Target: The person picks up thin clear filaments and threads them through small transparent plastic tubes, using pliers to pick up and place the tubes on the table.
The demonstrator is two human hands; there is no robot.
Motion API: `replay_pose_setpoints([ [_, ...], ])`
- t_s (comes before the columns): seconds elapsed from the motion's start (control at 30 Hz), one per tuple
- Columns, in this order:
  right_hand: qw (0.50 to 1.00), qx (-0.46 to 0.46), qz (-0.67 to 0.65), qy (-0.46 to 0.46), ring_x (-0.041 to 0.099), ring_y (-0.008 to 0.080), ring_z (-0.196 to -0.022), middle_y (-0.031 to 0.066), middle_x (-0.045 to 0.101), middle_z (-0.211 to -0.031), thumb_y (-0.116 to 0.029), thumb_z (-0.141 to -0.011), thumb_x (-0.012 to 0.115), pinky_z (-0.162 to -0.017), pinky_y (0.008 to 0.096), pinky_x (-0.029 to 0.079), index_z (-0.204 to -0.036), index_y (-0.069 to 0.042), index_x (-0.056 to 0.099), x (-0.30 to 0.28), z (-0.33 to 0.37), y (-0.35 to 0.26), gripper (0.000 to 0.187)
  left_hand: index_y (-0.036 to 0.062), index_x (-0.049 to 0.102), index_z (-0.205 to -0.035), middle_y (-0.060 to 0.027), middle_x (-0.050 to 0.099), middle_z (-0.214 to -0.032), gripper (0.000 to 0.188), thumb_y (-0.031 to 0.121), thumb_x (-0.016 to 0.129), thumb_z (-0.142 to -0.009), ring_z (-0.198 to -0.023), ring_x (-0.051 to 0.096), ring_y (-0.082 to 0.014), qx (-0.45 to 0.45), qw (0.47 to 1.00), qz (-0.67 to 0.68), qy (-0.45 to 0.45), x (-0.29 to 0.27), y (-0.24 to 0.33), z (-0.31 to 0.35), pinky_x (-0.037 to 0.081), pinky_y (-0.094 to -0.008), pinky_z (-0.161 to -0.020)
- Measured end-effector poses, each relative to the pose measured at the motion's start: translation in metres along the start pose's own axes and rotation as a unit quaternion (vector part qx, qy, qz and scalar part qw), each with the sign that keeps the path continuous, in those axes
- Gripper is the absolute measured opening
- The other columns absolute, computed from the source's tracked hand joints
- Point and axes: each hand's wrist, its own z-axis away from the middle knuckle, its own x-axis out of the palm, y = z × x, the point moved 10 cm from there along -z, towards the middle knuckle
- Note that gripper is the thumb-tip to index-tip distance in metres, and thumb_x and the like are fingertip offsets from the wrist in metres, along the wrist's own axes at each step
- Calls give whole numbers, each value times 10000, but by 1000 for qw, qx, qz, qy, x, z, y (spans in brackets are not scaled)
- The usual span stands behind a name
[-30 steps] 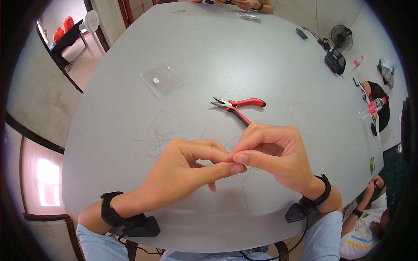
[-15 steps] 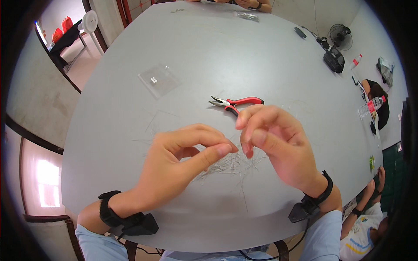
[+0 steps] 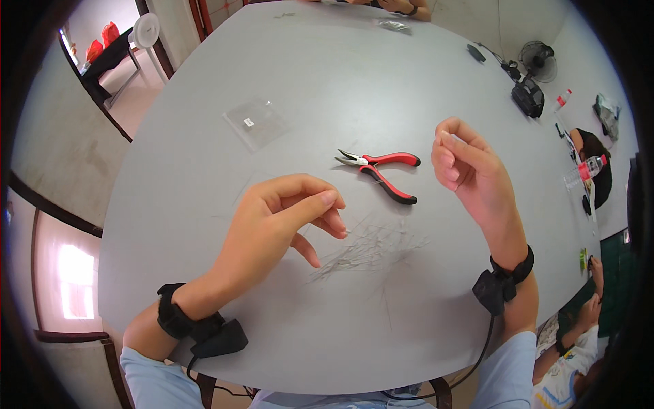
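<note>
My left hand (image 3: pixel 283 218) is raised over the grey table, its thumb and index finger pressed together in a pinch. Whatever sits between those fingertips is too small to make out. Beside and below it lies a loose heap of thin silvery wire pins (image 3: pixel 371 249). My right hand (image 3: pixel 470 160) is held up to the right of the pliers, fingers curled and thumb against the index finger; I cannot make out anything in that pinch. Bent-nose pliers (image 3: pixel 368 163) with red and black handles rest between my hands, farther back, jaws pointing left.
A clear zip bag (image 3: pixel 255 126) with a small white label lies flat at the left. At the right edge are a black bag-like object (image 3: pixel 527 97), a fan (image 3: pixel 538 60) and a plastic bottle (image 3: pixel 584 170). Other people sit at the far side and right.
My hands have moved apart: the right one went up and to the right, uncovering the pliers' lower handle. My left hand shifted slightly left and up, its lower fingers spreading.
</note>
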Motion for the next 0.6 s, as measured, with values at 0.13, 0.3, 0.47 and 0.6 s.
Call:
replay_pose_setpoints([
  [0.13, 1000, 9, 23, -3, 378, 77, -540, -11, 431, -630, -78, -809, 482, -500, 217, 308, -778, -51, 495, -22, -12, 5, 43, -6, 634, -879, -74, 632, -774, 191, 171, 560, -870, -719, 638, -147, 5, 1000, -27, -11, -1, -2, -3, 469, -232, -434],
  [0.3, 999, 28, 16, 2, 371, 73, -537, -18, 429, -633, -93, -813, 511, -499, 217, 302, -787, -58, 505, -40, -22, 17, 44, -43, 679, -893, -82, 629, -682, 181, 112, 608, -831, -620, 607, -118, -24, 994, -100, -41, 2, -13, -5, 465, -232, -404],
  [0.47, 999, 36, 31, 7, 388, 74, -540, -19, 440, -647, -102, -821, 527, -499, 217, 312, -800, -55, 518, -51, -25, 20, 52, -42, 679, -878, -64, 611, -647, 180, 114, 597, -841, -589, 584, -104, -7, 991, -126, -39, -2, -14, -9, 465, -227, -410],
  [0.6, 997, 61, 47, 11, 392, 74, -540, -15, 444, -652, -88, -809, 523, -499, 213, 319, -793, -55, 520, -60, -26, 29, 37, -37, 678, -857, -43, 585, -623, 181, 114, 579, -857, -565, 574, -94, 0, 993, -114, -8, -10, -11, -12, 468, -220, -426],
])
